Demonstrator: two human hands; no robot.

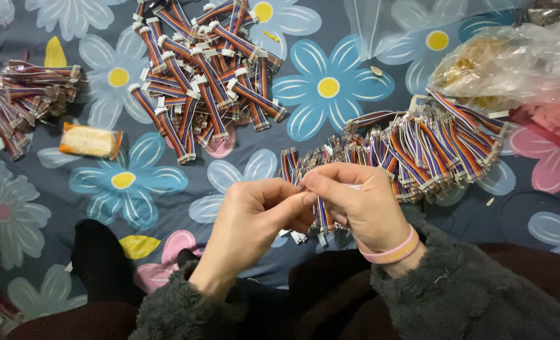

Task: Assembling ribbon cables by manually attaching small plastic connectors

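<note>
**Both hands pinched on one short ribbon cable, piles all round**

Fingers first. Left hand (255, 211) and right hand (358, 204) meet at the middle of the view, thumbs and forefingers closed together on a small bundle of rainbow ribbon cable (322, 217). The cable hangs down between the palms; white connector ends (299, 237) show just below the hands. Exactly what the fingertips grip at the top is hidden behind the knuckles. A pink wristband (393, 252) sits on the right wrist; dark fleecy sleeves (456, 296) cover both arms.

Outward. Just behind the right hand, touching or nearly so, lies a loose heap of the same cables (431, 148). Further off, upper centre, a second pile (204, 75), laid roughly crosswise. Far left, a third bundle (22, 101), with a small wrapped yellow packet (90, 141) near it. Upper right, crumpled clear plastic bags (513, 60). All rests on a blue flower-print bedsheet (330, 88).

Risks, as I judge them:
- Heap sits close to the right hand; a trailing wire could snag and drag neighbours out.
- Soft cloth underneath: a dropped cable or loose connector could sink into a fold and get lost against the busy pattern.
- Tight pinch near the connector could bend or pull a thin wire from its housing.
- Piles are alike; a stray piece could land in the wrong one.
</note>
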